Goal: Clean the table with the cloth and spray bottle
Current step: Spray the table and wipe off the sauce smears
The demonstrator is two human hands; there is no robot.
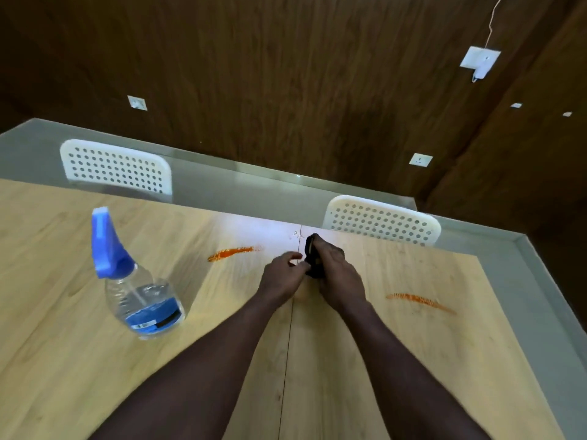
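Right hand (340, 277): fingers curled round a dark cloth (313, 255), gripping it just above the table top, near the middle of the view.
Left hand (281, 277): fingers curled, thumb and fingertips meeting the cloth's left edge in a pinch; it lies just beside the right hand.
Cloth: bunched between the two hands, with a dark fold sticking up past the right hand's fingers on the far side. How much of it is tucked inside the right palm cannot be seen.
Forearms: both bare, reaching in from the near edge and converging on the cloth.
Table (63, 360): light wood, with a thin seam running from the near edge up to the hands.
Near smear (233, 253): an orange streak on the wood to the left of the left hand, close by but apart from it.
Far smear (419, 301): a second orange streak to the right of the right forearm, farther from the cloth.
Spray bottle (136, 281): stands upright on the table well to the left of the hands, untouched; clear body, blue trigger head and blue label.
Chairs: one white perforated back (116, 166) beyond the bottle, another (382, 220) just beyond the hands.
Wall (286, 90): dark wood panelling with white sockets.
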